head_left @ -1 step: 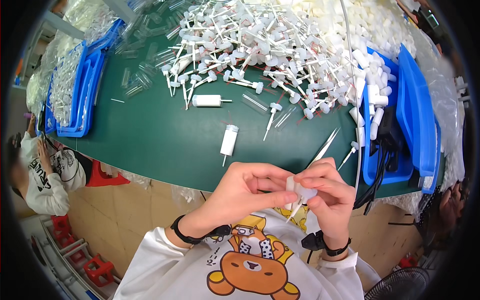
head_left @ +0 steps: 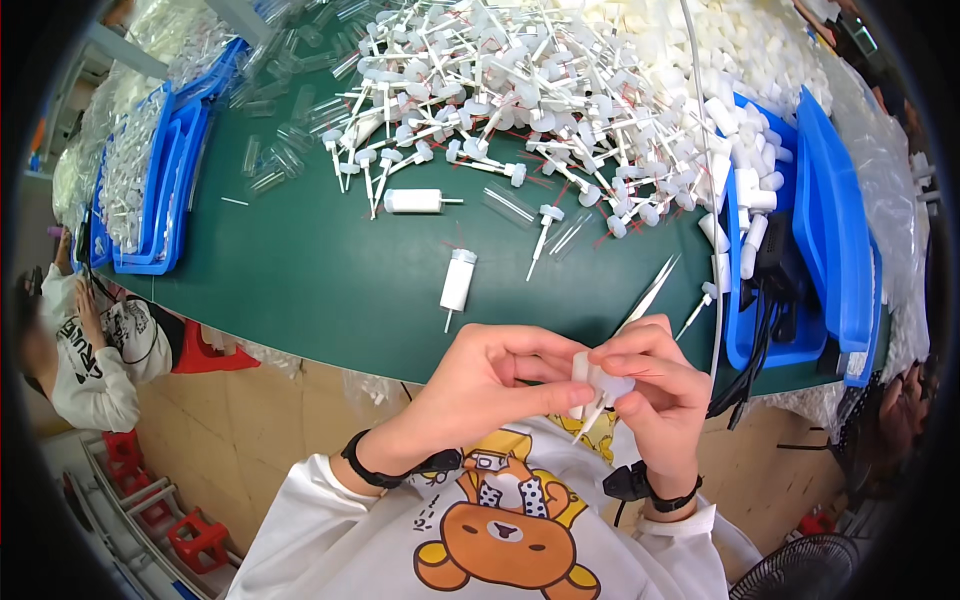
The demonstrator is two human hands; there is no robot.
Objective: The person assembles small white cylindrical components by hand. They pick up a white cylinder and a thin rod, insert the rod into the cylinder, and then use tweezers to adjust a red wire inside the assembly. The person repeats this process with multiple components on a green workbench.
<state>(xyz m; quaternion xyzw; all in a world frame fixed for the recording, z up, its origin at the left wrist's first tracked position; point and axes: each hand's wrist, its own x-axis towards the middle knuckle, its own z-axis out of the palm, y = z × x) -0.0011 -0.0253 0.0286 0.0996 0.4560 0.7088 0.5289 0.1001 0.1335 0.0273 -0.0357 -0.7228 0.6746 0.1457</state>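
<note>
My left hand (head_left: 490, 385) is closed, its thumb and fingers pinching a short white foam-like cylinder (head_left: 581, 376). Facing it, my right hand (head_left: 662, 392) grips a pale plastic cap with a thin white stem (head_left: 617, 388); the stem slants down to the left. The two parts are close together in front of my chest, and fingers hide whether they touch. Just beyond my right fingers are tweezers (head_left: 652, 293), pointing away to the right. Two white cylinders in clear sleeves with thin stems, one upright (head_left: 458, 284) and one sideways (head_left: 414, 202), lie farther left on the green table.
A large pile of capped stems with red threads (head_left: 500, 80) covers the back of the green table (head_left: 300, 270). White cylinders fill a blue bin (head_left: 738, 330) at right, beside black cables (head_left: 765, 350). Clear tubes (head_left: 285, 160) lie back left. Another person (head_left: 90, 350) sits far left.
</note>
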